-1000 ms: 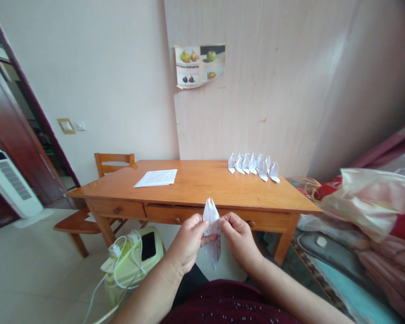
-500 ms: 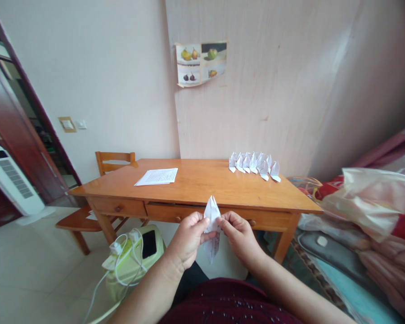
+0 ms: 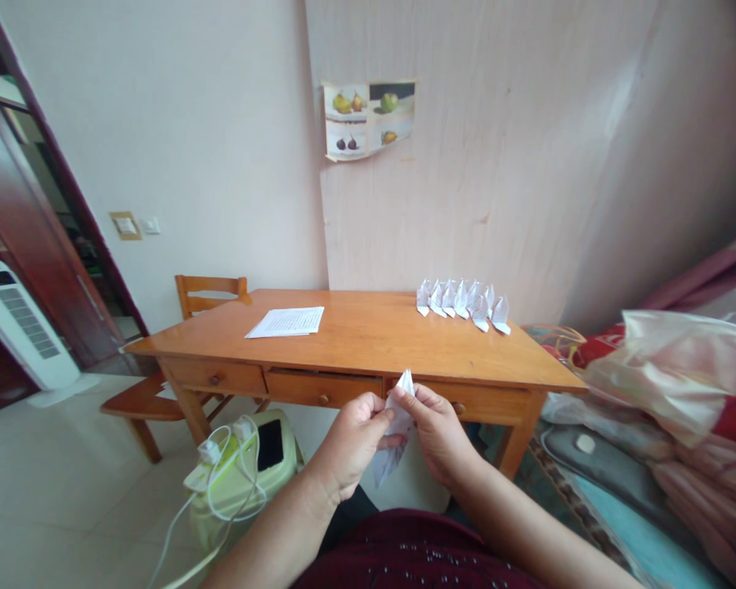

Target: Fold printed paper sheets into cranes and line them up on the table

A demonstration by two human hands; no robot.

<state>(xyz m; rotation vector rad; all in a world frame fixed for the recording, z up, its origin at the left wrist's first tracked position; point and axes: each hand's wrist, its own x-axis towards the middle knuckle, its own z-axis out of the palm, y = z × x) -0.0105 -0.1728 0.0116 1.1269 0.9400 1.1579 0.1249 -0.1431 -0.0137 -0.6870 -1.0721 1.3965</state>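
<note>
The folded paper has been tilted since the earlier frame: its pointed top is now leaned toward the right and its lower end toward the left, where it was held nearly upright before. The thumb of the right hand has been brought across the upper part of the paper.

Behind the hands, the wooden table is set against the wall, with the middle drawer left slightly open. A wooden chair is placed at its left end. To the right, a pale plastic bag is heaped among other soft things. On the floor at the left, a green container is seen with a dark flat panel and white cables on top.

The paper is held in the air in front of the near edge of the table, between the left hand and the right. The grip of each hand is closed: the paper is pinched between thumb and fingers on the left side, and near the top on the right side.

On the table, printed sheets are laid flat in a loose stack toward the left. Small folded paper pieces are stood close together toward the right, near the back, well apart from the sheets.
</note>
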